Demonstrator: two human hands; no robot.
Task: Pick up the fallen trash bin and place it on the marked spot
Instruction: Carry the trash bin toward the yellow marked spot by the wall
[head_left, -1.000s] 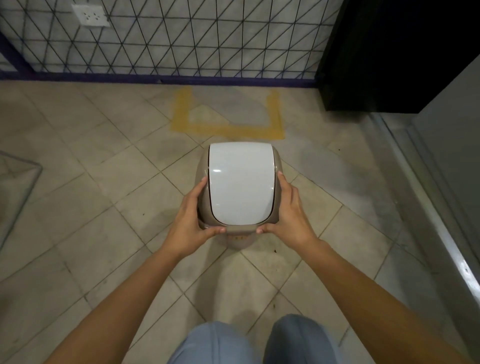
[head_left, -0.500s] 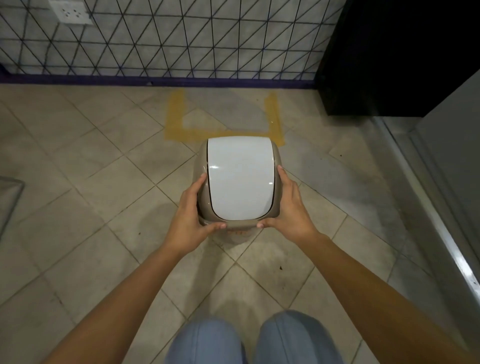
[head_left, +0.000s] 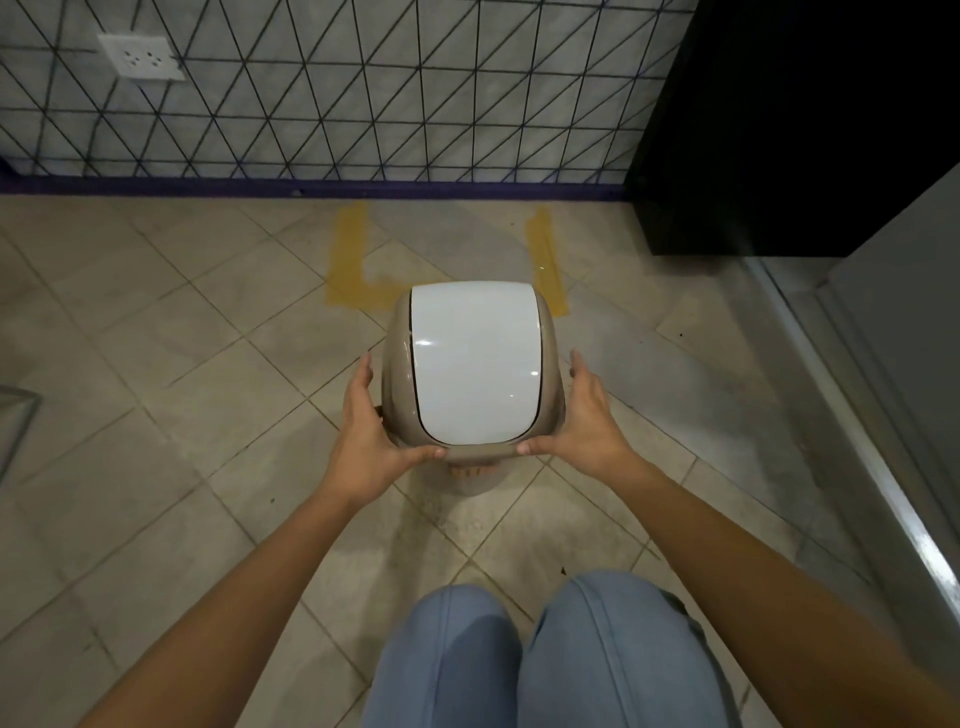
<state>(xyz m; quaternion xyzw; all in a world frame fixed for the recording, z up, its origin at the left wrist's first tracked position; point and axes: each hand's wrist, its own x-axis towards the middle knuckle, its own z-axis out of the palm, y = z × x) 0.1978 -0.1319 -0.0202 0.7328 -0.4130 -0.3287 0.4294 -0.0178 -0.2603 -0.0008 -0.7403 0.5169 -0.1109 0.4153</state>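
Note:
The trash bin (head_left: 475, 364) is beige with a white swing lid and stands upright, seen from above. My left hand (head_left: 363, 441) grips its left side and my right hand (head_left: 584, 421) grips its right side, thumbs on the near rim. The marked spot (head_left: 345, 265) is a yellow tape outline on the tiled floor just beyond the bin, against the wall. The bin's far edge covers the near line of the outline. I cannot tell whether the bin touches the floor.
A wall with a black triangle grid and a white socket (head_left: 140, 56) stands behind the mark. A black cabinet (head_left: 779, 130) is at the back right, and a grey metal-edged threshold (head_left: 883, 441) runs along the right. My knees (head_left: 519, 649) are below.
The bin has moved forward with both hands toward the yellow outline, now overlapping its near line. The view has come closer to the wall.

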